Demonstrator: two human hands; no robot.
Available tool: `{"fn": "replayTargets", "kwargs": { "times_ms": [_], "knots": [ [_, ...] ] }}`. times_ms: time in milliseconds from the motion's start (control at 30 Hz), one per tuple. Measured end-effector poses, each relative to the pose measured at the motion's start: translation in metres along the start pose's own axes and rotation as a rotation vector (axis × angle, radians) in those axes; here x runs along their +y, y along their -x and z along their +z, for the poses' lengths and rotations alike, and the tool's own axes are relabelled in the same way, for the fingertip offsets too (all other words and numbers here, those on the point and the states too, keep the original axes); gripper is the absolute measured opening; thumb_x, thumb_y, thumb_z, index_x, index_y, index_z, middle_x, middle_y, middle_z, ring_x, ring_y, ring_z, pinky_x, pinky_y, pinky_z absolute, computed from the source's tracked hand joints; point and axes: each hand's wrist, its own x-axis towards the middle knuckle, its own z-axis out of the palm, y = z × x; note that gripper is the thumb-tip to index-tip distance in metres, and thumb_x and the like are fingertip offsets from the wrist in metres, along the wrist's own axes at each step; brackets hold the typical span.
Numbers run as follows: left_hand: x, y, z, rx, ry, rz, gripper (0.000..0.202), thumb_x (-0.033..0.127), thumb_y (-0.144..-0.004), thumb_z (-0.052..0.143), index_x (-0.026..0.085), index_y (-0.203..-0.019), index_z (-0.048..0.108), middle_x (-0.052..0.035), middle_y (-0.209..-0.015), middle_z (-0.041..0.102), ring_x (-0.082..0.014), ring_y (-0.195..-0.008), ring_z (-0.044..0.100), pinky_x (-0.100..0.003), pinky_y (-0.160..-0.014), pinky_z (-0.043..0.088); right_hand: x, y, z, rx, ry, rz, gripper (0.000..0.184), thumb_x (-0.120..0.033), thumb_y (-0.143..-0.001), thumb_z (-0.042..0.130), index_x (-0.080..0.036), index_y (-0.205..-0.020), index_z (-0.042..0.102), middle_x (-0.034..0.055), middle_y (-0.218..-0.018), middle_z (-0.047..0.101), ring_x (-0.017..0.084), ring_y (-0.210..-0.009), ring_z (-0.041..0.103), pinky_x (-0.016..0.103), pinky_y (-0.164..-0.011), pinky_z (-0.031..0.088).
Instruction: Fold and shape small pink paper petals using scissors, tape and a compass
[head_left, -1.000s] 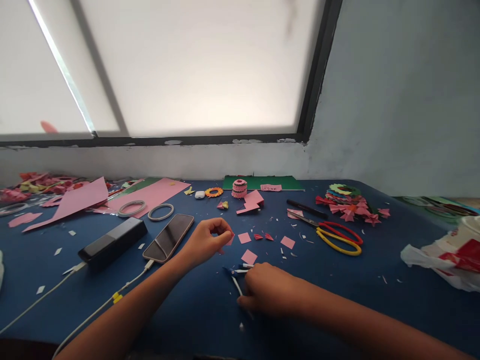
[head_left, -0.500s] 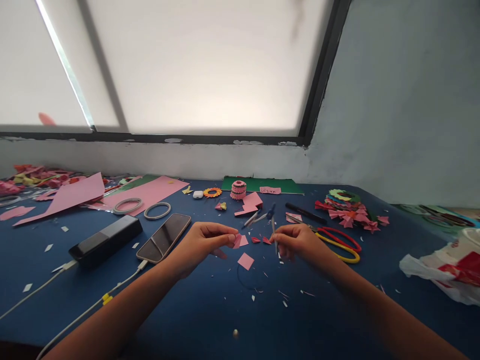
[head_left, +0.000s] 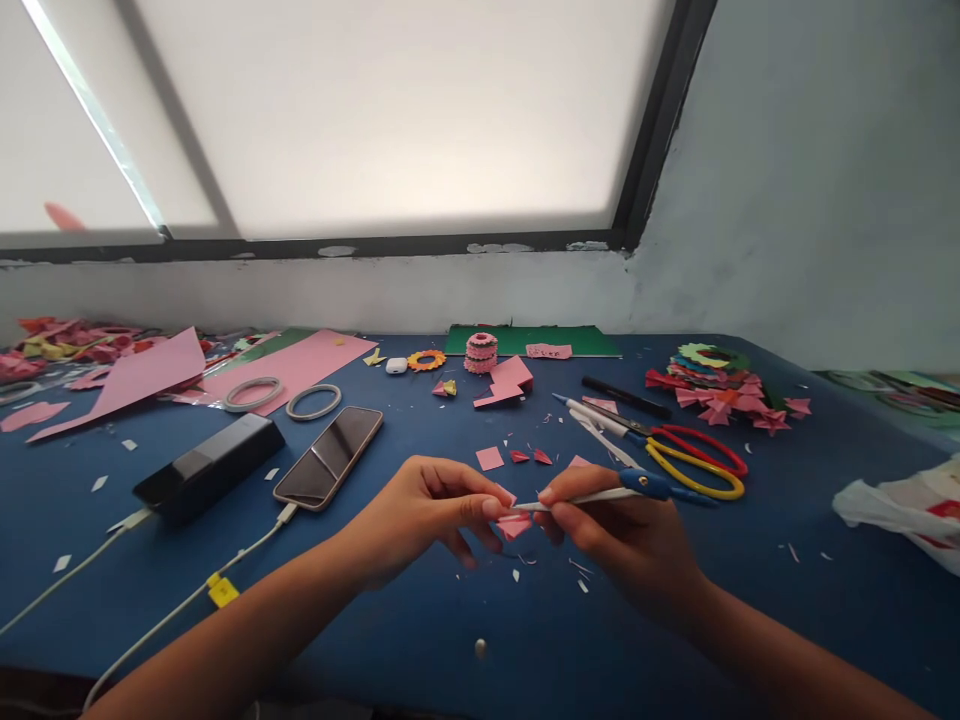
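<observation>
My left hand (head_left: 431, 505) pinches a small pink folded paper piece (head_left: 514, 524) between thumb and fingertips, just above the blue table (head_left: 375, 620). My right hand (head_left: 611, 525) grips a drawing compass (head_left: 622, 487) with a blue hinge and white legs; one leg's tip points left and meets the pink piece. Both hands are held close together near the table's middle front. Small pink paper squares (head_left: 489, 458) and red scraps (head_left: 529, 457) lie just beyond the hands.
A phone (head_left: 328, 456) on a white cable and a black power bank (head_left: 208, 466) lie at left. Red-and-yellow scissors (head_left: 694, 460), a black pen (head_left: 626, 397) and paper flowers (head_left: 720, 390) are at right. Pink sheets (head_left: 285, 365), tape rings (head_left: 315, 401), a plastic bag (head_left: 904, 505).
My right hand picked the compass up off the table and brought its tip to the pink piece in my left hand. Both hands have drawn closer together and nearer to me.
</observation>
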Motion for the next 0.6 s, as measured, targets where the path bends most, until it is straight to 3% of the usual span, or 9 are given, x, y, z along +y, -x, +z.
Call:
{"fn": "replayTargets", "kwargs": {
  "times_ms": [200, 600],
  "knots": [
    [-0.002, 0.002, 0.001, -0.034, 0.046, -0.008, 0.012, 0.021, -0.07, 0.074, 0.016, -0.081, 0.072, -0.0012, -0.07, 0.072, -0.0121, -0.064, 0.067, -0.014, -0.046, 0.052, -0.002, 0.0, -0.001, -0.058, 0.171, -0.243, 0.018, -0.009, -0.077, 0.055, -0.025, -0.084, 0.058, -0.0036, -0.067, 0.066, 0.01, -0.055, 0.062, 0.021, -0.051, 0.052],
    [-0.003, 0.009, 0.009, -0.017, 0.08, 0.011, 0.015, 0.015, -0.065, 0.077, 0.014, -0.078, 0.071, -0.0008, -0.068, 0.072, -0.0122, -0.063, 0.068, -0.013, -0.045, 0.052, -0.014, 0.003, -0.006, -0.002, 0.321, -0.358, 0.024, -0.006, -0.074, 0.055, -0.027, -0.086, 0.056, -0.0027, -0.065, 0.064, 0.011, -0.052, 0.063, 0.021, -0.048, 0.054]
  ]
}}
